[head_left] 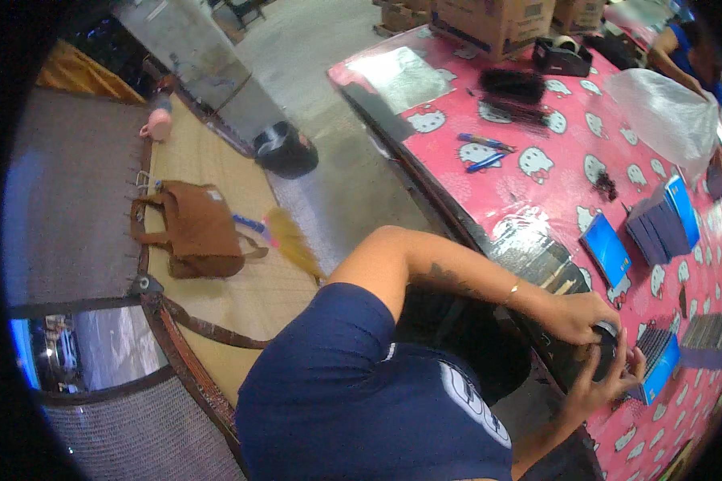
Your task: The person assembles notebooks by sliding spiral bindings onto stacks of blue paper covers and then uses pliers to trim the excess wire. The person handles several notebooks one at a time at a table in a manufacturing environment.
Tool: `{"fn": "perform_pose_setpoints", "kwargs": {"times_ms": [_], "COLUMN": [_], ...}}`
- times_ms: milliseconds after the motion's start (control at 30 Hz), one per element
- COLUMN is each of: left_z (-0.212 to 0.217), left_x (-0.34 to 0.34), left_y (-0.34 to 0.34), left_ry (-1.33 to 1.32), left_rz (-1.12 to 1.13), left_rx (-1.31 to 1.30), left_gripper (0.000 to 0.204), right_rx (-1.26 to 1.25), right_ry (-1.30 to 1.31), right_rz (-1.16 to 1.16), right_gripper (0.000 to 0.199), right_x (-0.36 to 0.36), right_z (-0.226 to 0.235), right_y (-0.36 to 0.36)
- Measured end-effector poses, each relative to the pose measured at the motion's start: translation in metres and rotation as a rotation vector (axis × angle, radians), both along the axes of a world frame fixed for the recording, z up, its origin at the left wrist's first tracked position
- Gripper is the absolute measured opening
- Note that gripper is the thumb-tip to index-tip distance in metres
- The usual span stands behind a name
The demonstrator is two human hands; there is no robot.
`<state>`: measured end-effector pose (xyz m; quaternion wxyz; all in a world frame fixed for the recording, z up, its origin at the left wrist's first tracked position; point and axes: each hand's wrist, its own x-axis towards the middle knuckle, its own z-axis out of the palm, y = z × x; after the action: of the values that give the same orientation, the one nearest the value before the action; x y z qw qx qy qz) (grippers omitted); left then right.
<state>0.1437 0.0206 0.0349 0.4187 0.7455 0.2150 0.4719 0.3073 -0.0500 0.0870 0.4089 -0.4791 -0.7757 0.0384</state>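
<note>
Both my hands meet over the near side of the table. My left hand (576, 317), on the tattooed arm with a thin bracelet, is closed on a dark curved piece (608, 333) whose kind I cannot make out. From below, my right hand (603, 383) has its fingers bent and spread against the same piece; part of its grip is hidden. Just beyond the fingertips lies a blue-covered notebook stack (659, 370) with a dark ridged edge. Another blue notebook (606, 249) lies farther along, beside a standing row of dark-edged notebooks (656, 228).
The pink patterned tabletop (465, 196) carries pens (486, 162), a black pile (512, 86), a dark tangle (606, 186), a tape dispenser (562, 56) and cardboard boxes (493, 24). Another person's arm (675, 68) is near a plastic bag (667, 116). A brown bag (199, 230) lies at left.
</note>
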Motion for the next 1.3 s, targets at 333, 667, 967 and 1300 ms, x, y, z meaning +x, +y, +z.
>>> {"fn": "perform_pose_setpoints", "kwargs": {"times_ms": [333, 667, 967, 1300], "left_z": [-0.017, -0.037, 0.005, 0.002], "left_x": [-0.182, -0.271, -0.084, -0.063], "left_y": [0.035, 0.022, -0.060, -0.046], "left_ry": [1.099, 1.177, -0.203, -0.351], "left_rz": [0.987, 1.064, 0.075, -0.065], "left_rx": [0.678, 0.036, -1.160, -1.233], "left_gripper": [0.062, 0.049, 0.049, 0.044], "right_rx": [-0.226, -0.151, -0.133, -0.168], "right_ry": [-0.175, -0.095, -0.065, -0.049], "right_rz": [0.030, -0.064, -0.122, -0.131], "right_gripper": [0.026, 0.017, 0.019, 0.020], "right_x": [0.006, -0.012, -0.010, -0.019], "right_z": [-0.022, -0.014, -0.024, -0.018], "right_y": [0.027, 0.041, 0.042, 0.037]}}
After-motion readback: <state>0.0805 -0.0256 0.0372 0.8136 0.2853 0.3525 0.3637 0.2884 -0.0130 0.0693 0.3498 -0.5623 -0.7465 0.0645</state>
